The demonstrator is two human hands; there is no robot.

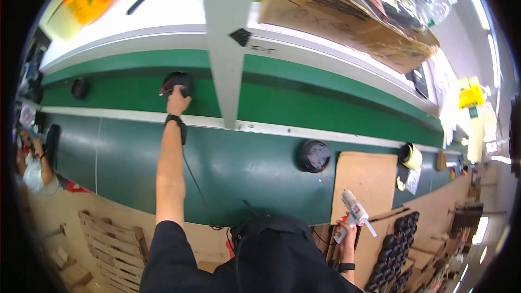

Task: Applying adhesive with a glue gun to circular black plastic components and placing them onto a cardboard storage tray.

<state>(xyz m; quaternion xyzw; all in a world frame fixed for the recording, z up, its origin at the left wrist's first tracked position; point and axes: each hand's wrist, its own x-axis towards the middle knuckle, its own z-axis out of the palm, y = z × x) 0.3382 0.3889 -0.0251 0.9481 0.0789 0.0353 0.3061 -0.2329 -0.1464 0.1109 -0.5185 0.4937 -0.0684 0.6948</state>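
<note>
The left hand (178,102) is on a black housing (182,80) on the green belt (325,95) beyond the white rail; whether its fingers grip cannot be told. The right hand (348,232) is closed around a glue gun (354,207), nozzle over the cardboard (366,176). A second housing (315,156) lies on the bench (255,165), just left of the cardboard.

One housing (177,80) lies behind the rail (325,135), a second housing (315,156) before it, left of the sheet (366,176).
</note>
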